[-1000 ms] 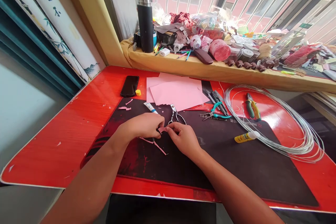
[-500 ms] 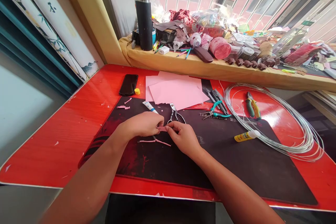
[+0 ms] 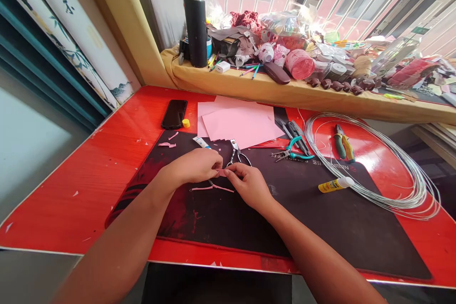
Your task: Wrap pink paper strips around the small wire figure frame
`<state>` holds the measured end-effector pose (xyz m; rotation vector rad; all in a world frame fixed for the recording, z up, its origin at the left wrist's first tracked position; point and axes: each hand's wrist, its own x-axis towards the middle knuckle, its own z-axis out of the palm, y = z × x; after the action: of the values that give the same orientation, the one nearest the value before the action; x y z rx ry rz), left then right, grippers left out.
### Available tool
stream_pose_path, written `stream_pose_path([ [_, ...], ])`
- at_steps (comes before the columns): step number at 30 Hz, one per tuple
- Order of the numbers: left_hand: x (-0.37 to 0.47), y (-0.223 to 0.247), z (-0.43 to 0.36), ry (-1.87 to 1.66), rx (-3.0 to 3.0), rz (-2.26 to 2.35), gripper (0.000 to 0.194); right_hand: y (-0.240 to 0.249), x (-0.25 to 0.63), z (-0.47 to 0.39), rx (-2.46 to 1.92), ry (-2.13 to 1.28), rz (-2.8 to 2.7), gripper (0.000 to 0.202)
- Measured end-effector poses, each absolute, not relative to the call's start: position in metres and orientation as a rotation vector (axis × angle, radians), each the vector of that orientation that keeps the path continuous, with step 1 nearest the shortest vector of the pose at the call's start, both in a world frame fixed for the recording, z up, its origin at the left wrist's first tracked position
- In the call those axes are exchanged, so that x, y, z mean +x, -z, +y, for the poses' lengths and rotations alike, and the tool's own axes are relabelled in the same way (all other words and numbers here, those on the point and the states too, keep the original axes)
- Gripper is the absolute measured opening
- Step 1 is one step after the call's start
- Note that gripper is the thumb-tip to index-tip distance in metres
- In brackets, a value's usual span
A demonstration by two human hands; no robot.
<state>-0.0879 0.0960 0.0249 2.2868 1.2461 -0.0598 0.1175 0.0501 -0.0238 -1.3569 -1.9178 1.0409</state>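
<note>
Between my two hands a small strip of pink paper is stretched above the dark mat. My left hand pinches its left end, fingers curled. The thumb and fingers of my right hand are closed on the right end. Just below them hangs or lies a thin wire piece wrapped in pink, with branching ends; its upper part is hidden by my left hand. Scissors lie right behind my hands, partly covered. A white and blue tube rests beyond my left hand.
Pink paper sheets lie at the back, beside a black phone and yellow cap. To the right are teal pliers, a glue bottle, a wire coil and green-yellow pliers. Pink scraps lie left.
The pink-wrapped wire piece has shifted slightly up and right, and turned a little. Both hands keep their pinch on the paper strip with only small finger movement.
</note>
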Motion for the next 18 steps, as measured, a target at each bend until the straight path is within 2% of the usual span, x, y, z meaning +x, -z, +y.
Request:
stream_pose_path([
  [7,-0.0821,-0.0271,0.0972,0.012,2.311,1.294,0.014,0.0254,0.1237,0.0496,-1.322,-1.032,-1.893,0.029],
  [18,-0.0780,-0.0204,0.0985,-0.120,2.425,1.238,0.014,0.0250,0.1275,0.0491,-1.351,-1.033,-1.824,0.023],
])
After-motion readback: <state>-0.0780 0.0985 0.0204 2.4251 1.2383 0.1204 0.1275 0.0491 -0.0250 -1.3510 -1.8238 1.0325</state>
